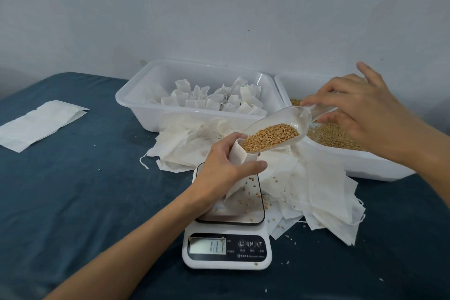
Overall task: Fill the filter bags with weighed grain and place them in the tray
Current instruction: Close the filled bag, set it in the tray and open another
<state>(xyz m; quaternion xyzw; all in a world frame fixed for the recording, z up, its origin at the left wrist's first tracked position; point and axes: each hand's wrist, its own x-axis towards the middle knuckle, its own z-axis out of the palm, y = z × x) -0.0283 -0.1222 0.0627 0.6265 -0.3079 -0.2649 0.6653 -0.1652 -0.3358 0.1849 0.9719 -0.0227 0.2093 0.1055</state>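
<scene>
Left hand (pixel 220 165) grips open bag (pixel 241 157) above scale (pixel 229 226). Right hand (pixel 350 109) pinches handle of scoop (pixel 280 131), full of grain (pixel 270 136), lip at bag mouth. Best tip slowly, keep mouth wide, lip inside; loose grains already lie on the scale. Tray (pixel 136 85) of filled bags sits behind, near. Grain bin (pixel 353 161) right, empty bags (pixel 323 185) heaped between. Open room is left, over cloth (pixel 85 190).

Scale (pixel 227 236) front centre; loose bags (pixel 316 185) heaped behind it; bag tray (pixel 136 102) behind left, grain tray (pixel 353 161) behind right.
</scene>
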